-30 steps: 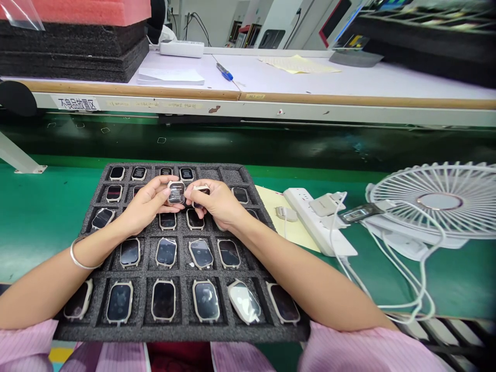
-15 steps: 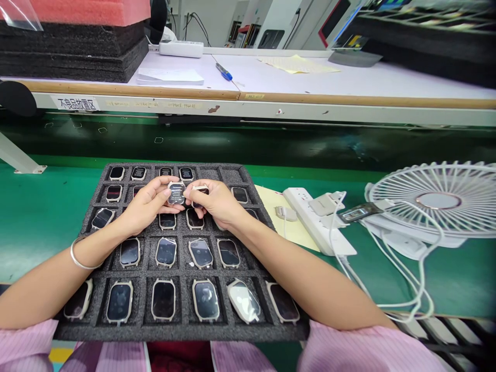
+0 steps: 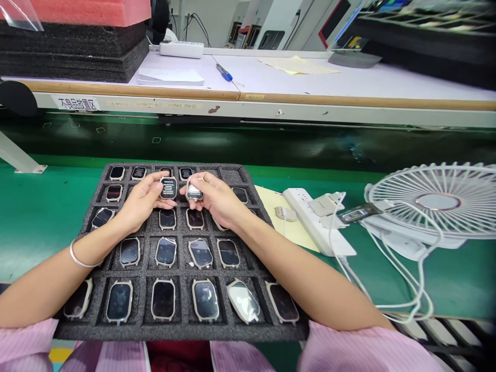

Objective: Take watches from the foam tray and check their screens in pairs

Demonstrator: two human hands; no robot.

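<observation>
Over the upper middle of a black foam tray (image 3: 182,333), my left hand (image 3: 141,202) holds a smartwatch body (image 3: 169,188) between thumb and fingers; lines of white text show on its screen. Just right of it, my right hand (image 3: 217,199) grips a second watch body (image 3: 194,190), tilted, with light glaring off its face. A small gap separates the two. Rows of strapless watch bodies lie in the tray's square pockets, among them a watch (image 3: 163,299) in the front row. Some pockets behind my hands are hidden.
To the right, a white power strip (image 3: 318,222) lies on yellow paper (image 3: 271,204), near a white fan (image 3: 437,199) and loose white cables (image 3: 420,279). A raised shelf (image 3: 279,82) runs behind, bearing stacked foam (image 3: 73,46) and a blue pen (image 3: 223,72).
The left watch has shifted slightly left and its screen now faces me with clearer text. My right hand has turned its watch, which now reflects light. The gap between the watches is wider.
</observation>
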